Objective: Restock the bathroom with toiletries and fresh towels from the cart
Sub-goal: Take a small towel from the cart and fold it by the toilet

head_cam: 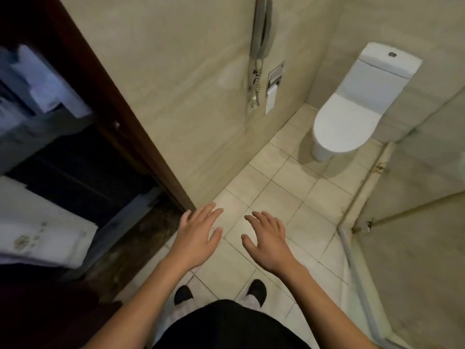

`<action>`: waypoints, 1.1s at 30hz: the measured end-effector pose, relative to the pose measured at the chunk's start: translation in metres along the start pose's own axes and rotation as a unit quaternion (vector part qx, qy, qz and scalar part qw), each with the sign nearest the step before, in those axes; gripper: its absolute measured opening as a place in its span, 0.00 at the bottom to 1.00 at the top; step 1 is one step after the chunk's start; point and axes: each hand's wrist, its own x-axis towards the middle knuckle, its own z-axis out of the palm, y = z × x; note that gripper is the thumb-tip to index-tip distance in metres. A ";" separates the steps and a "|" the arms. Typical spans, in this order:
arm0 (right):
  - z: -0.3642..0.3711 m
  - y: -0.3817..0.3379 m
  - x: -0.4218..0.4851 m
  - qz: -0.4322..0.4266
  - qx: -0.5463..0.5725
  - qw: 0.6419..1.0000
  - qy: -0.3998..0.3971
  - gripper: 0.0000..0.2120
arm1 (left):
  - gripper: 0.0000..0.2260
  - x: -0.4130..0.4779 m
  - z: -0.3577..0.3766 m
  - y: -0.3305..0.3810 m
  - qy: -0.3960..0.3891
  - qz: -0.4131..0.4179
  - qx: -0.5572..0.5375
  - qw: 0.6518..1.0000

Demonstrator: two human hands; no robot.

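Tiled bathroom floor [289, 187] by the doorway: the left grip [198, 235] and right grip [266, 240] are hovering empty, fingers apart. Folded towels [47, 238] are lying on the cart [37, 132] outside, to the left. Likely hazard: a sideways reach catching the door frame [120, 117] and dragging towels loose.

Both hands are out in front, palms down, fingers spread, holding nothing: left hand [198, 235] near the foot of the dark wooden door frame [105, 109], right hand [266, 238] just beside it over the tiled floor [276, 192]. Past the frame on the left sits the cart [120, 222] with folded white towels [45, 238], one with an embroidered emblem. The toilet [352, 109], lid down, is in the floor's far corner, with a wall phone [261, 34] and toilet paper holder [273, 89] nearby. A glass shower screen [415, 197] runs along the right edge.
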 end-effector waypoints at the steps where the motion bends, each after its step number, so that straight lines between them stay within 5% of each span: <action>1: 0.006 -0.012 0.003 -0.011 -0.006 1.000 -0.004 0.27 | 0.23 -0.009 -0.003 -0.010 0.005 -0.006 -0.002 1.000; 20: 0.118 -0.282 0.064 -0.115 -0.070 0.990 -0.047 0.27 | 0.23 -0.144 -0.105 -0.238 0.053 -0.139 -0.034 0.988; 33: 0.113 -0.387 0.163 -0.202 -0.082 0.974 -0.068 0.27 | 0.23 -0.119 -0.173 -0.325 0.124 -0.165 -0.038 0.978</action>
